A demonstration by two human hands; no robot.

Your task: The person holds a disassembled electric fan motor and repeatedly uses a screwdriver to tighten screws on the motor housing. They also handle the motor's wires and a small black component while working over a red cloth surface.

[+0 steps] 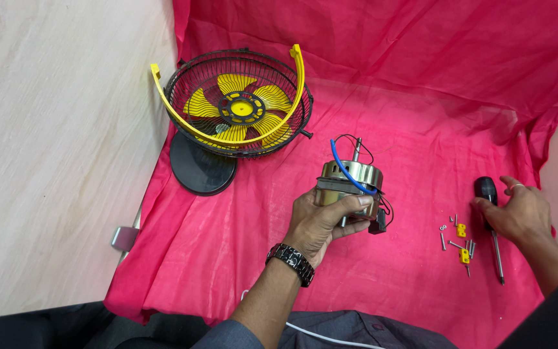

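Note:
My left hand (323, 223) grips a silver fan motor (350, 181) with a steel shaft pointing up and blue and black wires looped over it; a small black part hangs from the wires at its right. My right hand (518, 213) rests on the red cloth, fingers over a screwdriver (491, 223) with a black handle and a metal shaft pointing toward me. Several loose screws and two small yellow pieces (461, 242) lie just left of the screwdriver.
A black wire fan cage (240, 103) with yellow blades and a yellow bracket stands at the back left beside a round black base (201, 169). The red cloth (421, 129) covers the work surface. A pale wooden panel (53, 142) lies left. A white cable runs near my lap.

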